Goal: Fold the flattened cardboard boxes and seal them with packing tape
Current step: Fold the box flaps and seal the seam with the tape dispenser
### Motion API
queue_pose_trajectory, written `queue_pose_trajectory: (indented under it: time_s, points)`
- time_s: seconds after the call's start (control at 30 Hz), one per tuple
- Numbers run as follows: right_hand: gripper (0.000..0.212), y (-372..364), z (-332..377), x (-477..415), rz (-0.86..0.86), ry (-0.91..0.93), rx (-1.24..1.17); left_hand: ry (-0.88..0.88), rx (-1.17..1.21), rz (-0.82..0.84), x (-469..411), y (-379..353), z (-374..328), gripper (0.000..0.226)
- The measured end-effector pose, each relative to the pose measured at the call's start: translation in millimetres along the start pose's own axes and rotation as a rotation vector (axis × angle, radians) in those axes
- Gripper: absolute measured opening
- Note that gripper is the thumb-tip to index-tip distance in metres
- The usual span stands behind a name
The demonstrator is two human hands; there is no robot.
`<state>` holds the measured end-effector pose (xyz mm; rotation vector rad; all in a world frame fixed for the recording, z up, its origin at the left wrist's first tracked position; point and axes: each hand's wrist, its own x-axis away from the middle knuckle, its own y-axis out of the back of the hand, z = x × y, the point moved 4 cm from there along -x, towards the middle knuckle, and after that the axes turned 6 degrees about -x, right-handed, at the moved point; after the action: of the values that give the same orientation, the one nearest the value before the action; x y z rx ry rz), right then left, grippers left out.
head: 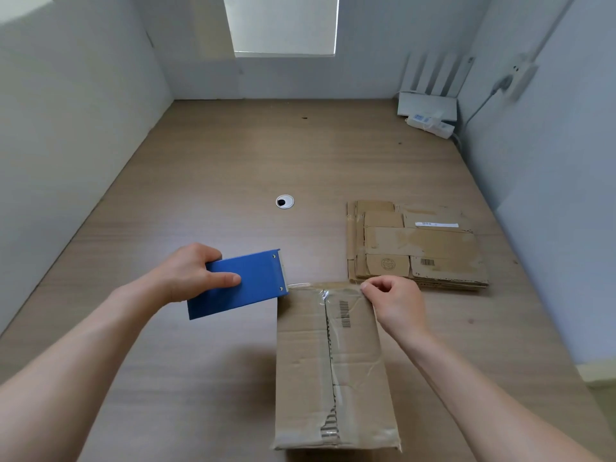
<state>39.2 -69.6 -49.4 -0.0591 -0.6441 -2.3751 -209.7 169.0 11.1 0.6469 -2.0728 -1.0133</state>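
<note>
The folded box (333, 368) sits on the bench (233, 155), right in front of the person; a strip of clear tape (320, 290) runs across its far edge. The left hand (190, 271) has its grip wrapped round the blue tape holder (240, 285), thumb on top, at the box's far left corner; I think it is there to pull the tape tight. The right hand (396, 305) has its grip curled, and it seems to pinch the tape end at the far right corner, likely to keep it stuck down. More flat boxes (416, 245) wait in a pile to the right, near but apart. The tape roll is hidden inside the holder; the tape is see-through and hard to follow; I cannot tell if it is cut yet.
</note>
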Motion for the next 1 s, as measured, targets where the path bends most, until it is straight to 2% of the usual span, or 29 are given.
queue_pose_trajectory:
  time_s: [0.03,0.1,0.13,0.2,0.23,0.27,0.33,0.37,0.63,0.77,1.0]
  points:
    - [0.015,0,0,1,-0.027,-0.008,0.031,0.007,0.01,0.001,-1,-1,1,0.042]
    - [0.066,3,-1,5,-0.088,-0.013,0.151,0.015,0.02,0.003,-2,-3,3,0.042]
    - [0.076,5,8,9,-0.134,0.114,0.229,0.014,0.022,0.003,-2,-3,4,0.042]
    - [0.067,-5,31,25,-0.128,0.509,0.38,0.011,0.015,-0.002,-3,-4,5,0.043]
    - [0.063,-17,35,33,-0.054,0.644,0.46,0.01,0.012,-0.005,-3,-4,5,0.043]
    - [0.065,-31,35,40,0.081,0.679,0.545,0.009,0.015,-0.004,-3,-4,4,0.043]
    - [0.076,-53,22,48,0.325,0.595,0.734,0.001,0.022,0.006,-2,-3,2,0.043]
    - [0.078,-57,12,48,0.378,0.556,0.819,-0.005,0.021,0.014,-1,-2,1,0.042]
    - [0.078,-59,6,50,0.395,0.553,0.914,-0.068,0.066,0.032,9,19,-5,0.049]
    - [0.078,-59,7,51,0.399,0.565,0.909,-0.046,0.092,0.047,6,12,6,0.043]
    - [0.071,-60,8,51,0.394,0.584,0.907,0.02,0.23,0.118,7,-7,22,0.046]
